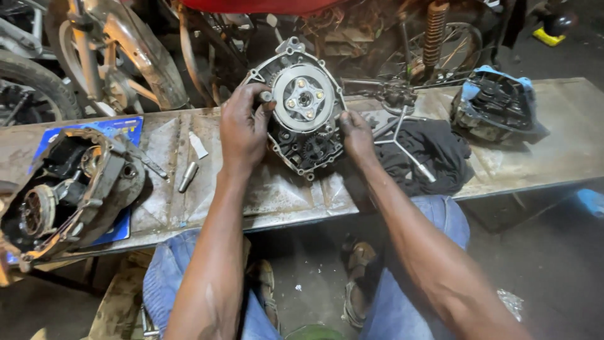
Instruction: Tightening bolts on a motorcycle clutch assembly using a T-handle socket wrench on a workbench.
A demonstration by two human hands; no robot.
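An open engine casing (306, 119) with a round clutch plate (304, 98) and small gears stands tilted upright on a worn metal bench (277, 195). My left hand (244, 129) grips the casing's left edge, thumb near a small silver part by the clutch plate. On the right edge, my right hand (355, 135) holds the same casing. Both forearms reach up from my lap.
Another engine half (66, 189) lies at the bench's left end on a blue sheet. A third casing (494, 104) sits at the right. A black cloth (428, 154) with a Y-shaped wrench (399, 135), a socket (188, 177), motorcycle wheels and frame behind.
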